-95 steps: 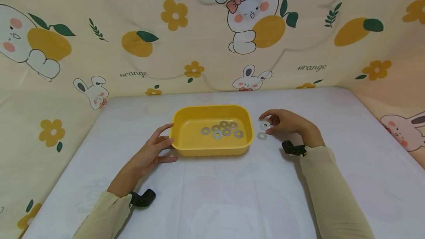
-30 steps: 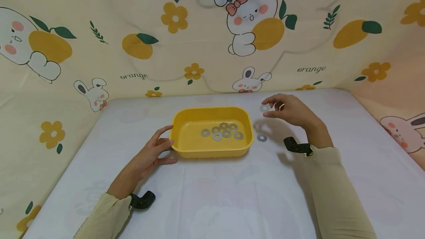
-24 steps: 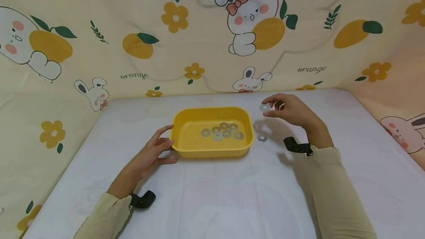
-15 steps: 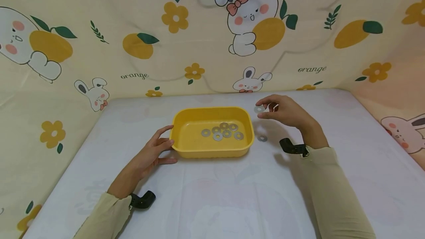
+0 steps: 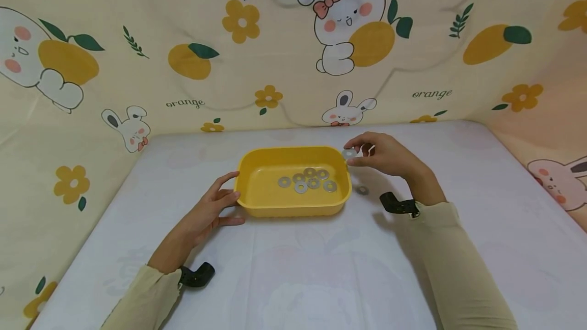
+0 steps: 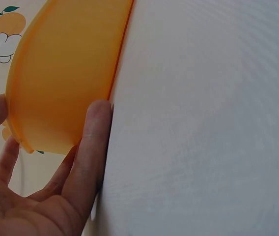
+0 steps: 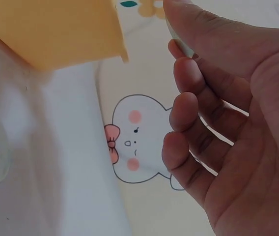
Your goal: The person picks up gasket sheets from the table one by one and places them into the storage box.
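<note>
Between thumb and index finger, my right hand (image 5: 385, 154) pinches a flat metal washer (image 5: 349, 153). It hovers just above the back right corner of a yellow plastic tray (image 5: 275, 211). In the right wrist view, only a thin edge of the washer (image 7: 179, 42) shows behind the thumb. Several grey washers (image 5: 300, 187) lie inside the tray, toward its right half. My left hand (image 5: 206, 213) rests against the tray's left end with its fingers spread. The left wrist view shows the thumb (image 6: 93, 142) lying along the tray's base. One loose washer (image 5: 362, 190) lies on the table to the tray's right.
A white cloth covers the table (image 5: 293, 274). Behind it and at the sides hangs a cream cloth wall (image 5: 284, 50) printed with rabbits and oranges. Black wrist cameras (image 5: 198, 275) are strapped over both sleeves.
My right hand took up a washer from the table at the right, raised it, and has since moved left to the tray's edge. My left hand and the tray have stayed put.
</note>
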### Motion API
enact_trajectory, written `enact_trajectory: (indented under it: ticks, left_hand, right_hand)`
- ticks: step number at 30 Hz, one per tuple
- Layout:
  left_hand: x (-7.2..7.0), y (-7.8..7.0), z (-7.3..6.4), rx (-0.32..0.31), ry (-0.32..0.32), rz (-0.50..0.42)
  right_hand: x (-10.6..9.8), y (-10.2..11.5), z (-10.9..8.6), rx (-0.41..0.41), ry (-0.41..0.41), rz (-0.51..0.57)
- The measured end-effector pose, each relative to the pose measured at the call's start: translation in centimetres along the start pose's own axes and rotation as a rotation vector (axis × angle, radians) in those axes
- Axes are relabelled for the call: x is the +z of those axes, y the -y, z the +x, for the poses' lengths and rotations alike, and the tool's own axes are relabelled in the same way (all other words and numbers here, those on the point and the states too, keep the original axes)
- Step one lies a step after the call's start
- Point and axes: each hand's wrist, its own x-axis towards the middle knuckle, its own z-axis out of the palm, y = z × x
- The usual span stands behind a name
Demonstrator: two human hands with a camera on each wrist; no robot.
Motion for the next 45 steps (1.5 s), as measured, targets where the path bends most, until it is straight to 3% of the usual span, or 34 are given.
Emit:
enact_trajectory:
  ticks: [14,23,32,39,45]
  left_hand:
    - [-0.1,-0.1,0.0,0.001,0.0,0.002]
    - [0.0,0.0,-0.1,-0.018,-0.026,-0.002]
    - [-0.1,-0.1,0.1,-0.012,-0.003,-0.005]
    - [-0.2,0.0,0.2,-0.002,0.006,-0.015]
    - [-0.3,0.0,0.2,-0.002,0.005,-0.004]
  right_hand:
    - [0.9,0.9,0.7,-0.052,0.029,0.018]
    - [1.7,2.4,2.1,-0.133,0.091,0.097]
    - [3.1,3.7,4.3,-0.141,0.142,0.191]
    - [4.7,3.7,5.6,-0.097,0.2,0.289]
    - [4.0,4.7,5.6,-0.067,0.182,0.25]
